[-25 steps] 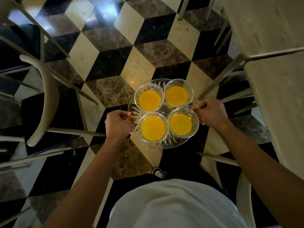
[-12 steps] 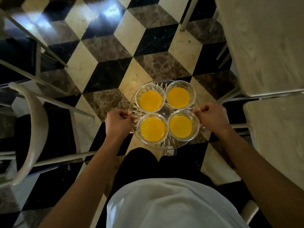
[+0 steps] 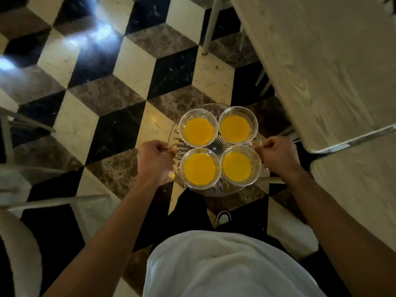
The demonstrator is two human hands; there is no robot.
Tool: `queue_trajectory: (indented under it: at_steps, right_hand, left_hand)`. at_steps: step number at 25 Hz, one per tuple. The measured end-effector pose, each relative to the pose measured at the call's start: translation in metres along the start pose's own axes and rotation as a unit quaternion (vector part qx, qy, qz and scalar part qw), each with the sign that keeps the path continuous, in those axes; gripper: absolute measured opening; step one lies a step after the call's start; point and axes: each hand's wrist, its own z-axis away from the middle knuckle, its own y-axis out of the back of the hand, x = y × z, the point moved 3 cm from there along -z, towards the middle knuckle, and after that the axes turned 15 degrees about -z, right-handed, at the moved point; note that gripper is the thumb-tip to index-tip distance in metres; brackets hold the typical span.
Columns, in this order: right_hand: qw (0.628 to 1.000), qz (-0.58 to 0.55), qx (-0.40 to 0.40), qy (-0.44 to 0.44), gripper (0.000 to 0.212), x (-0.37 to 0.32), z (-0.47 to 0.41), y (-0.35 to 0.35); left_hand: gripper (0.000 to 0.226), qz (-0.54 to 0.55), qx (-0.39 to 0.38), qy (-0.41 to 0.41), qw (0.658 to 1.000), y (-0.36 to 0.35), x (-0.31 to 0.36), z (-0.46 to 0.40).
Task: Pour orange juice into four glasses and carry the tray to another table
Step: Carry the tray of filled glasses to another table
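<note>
Head view: round cut-glass tray (image 3: pixel 214 190) held level in the air over the cube-patterned floor (image 3: pixel 132 67), in front of the white shirt (image 3: pixel 225 264). Left hand (image 3: pixel 155 161), grip curled tight round the tray's left rim; right hand (image 3: pixel 278 157), grip curled tight round the right rim. On the tray, four glasses of orange juice (image 3: pixel 198 131) packed two by two, rims touching or nearly so. Pale wood-grain table (image 3: pixel 321 61) just beside the tray's right edge, its metal-trimmed corner near the right hand. White chair (image 3: pixel 19 221) well apart at far left. Open floor ahead and to the left.
</note>
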Motion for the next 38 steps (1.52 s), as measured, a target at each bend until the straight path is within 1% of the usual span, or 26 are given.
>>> queue_trajectory:
  at_steps: [4,6,12,17,21,24,27,29,31,34,38]
  right_hand:
    - [0.997,-0.041,0.046,-0.042,0.026,-0.024,-0.036,-0.006]
    - [0.996,-0.046,0.069,-0.045,0.027,-0.033,-0.053,-0.009]
    - [0.991,-0.061,0.110,-0.054,0.027,-0.068,-0.093,-0.012]
    - [0.986,-0.085,0.124,-0.071,0.027,-0.084,-0.129,-0.010]
    - [0.985,-0.089,0.131,-0.072,0.029,-0.099,-0.166,-0.004]
    - [0.982,-0.100,0.140,-0.077,0.029,-0.110,-0.198,0.005]
    - [0.979,-0.112,0.154,-0.077,0.036,-0.118,-0.235,0.019]
    - [0.978,-0.105,0.164,-0.081,0.038,-0.126,-0.256,0.030]
    - [0.976,-0.096,0.172,-0.092,0.038,-0.132,-0.276,0.041]
    - [0.972,-0.108,0.185,-0.100,0.037,-0.139,-0.304,0.059]
    - [0.965,-0.126,0.206,-0.107,0.029,-0.147,-0.332,0.086]
  left_hand:
    - [0.016,-0.039,-0.021,-0.036,0.998,0.010,0.049,-0.063]
    - [0.017,-0.048,-0.033,-0.059,0.997,0.014,0.072,-0.087]
    - [0.017,-0.072,-0.055,-0.124,0.988,0.021,0.129,-0.148]
    - [0.026,-0.084,-0.071,-0.168,0.979,0.018,0.170,-0.184]
    - [0.021,-0.093,-0.075,-0.191,0.974,0.010,0.205,-0.217]
    - [0.019,-0.094,-0.075,-0.177,0.977,0.002,0.232,-0.240]
    - [0.012,-0.101,-0.074,-0.171,0.977,-0.009,0.270,-0.265]
    - [0.007,-0.118,-0.066,-0.187,0.973,-0.016,0.298,-0.277]
    - [0.008,-0.135,-0.064,-0.202,0.968,-0.026,0.324,-0.288]
    - [0.010,-0.133,-0.084,-0.209,0.965,-0.037,0.359,-0.304]
    - [0.009,-0.152,-0.094,-0.241,0.954,-0.055,0.412,-0.321]
